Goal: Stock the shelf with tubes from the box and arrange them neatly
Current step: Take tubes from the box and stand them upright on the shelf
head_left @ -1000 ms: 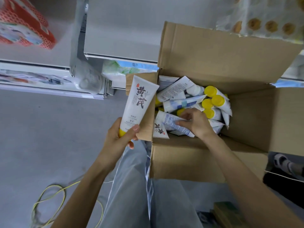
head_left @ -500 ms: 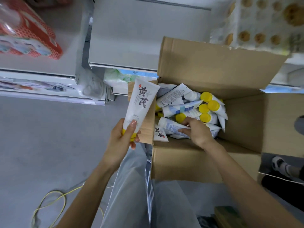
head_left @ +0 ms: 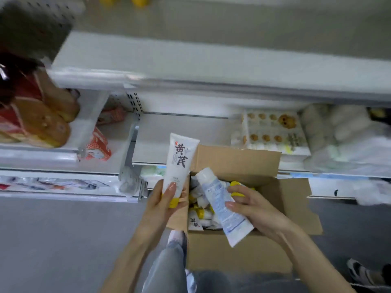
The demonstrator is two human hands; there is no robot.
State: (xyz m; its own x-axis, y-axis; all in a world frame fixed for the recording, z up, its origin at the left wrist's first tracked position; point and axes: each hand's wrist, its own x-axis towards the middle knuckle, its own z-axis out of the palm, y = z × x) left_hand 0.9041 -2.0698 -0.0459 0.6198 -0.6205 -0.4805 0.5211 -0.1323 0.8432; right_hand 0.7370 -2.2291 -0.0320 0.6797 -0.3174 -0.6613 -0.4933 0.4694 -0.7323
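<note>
**Two in hand, shelf not started**

Left hand [head_left: 163, 199] grip clamped on yellow-capped tube [head_left: 179, 163], upright beside the box [head_left: 232, 256] flap. Right hand [head_left: 254, 208] grip clamped on white-capped tube [head_left: 222, 206], tilted above the box. Heap of tubes [head_left: 200, 210] left inside (count unclear). None visibly on the shelf [head_left: 160, 132] behind: early stage, I'd say.
</note>
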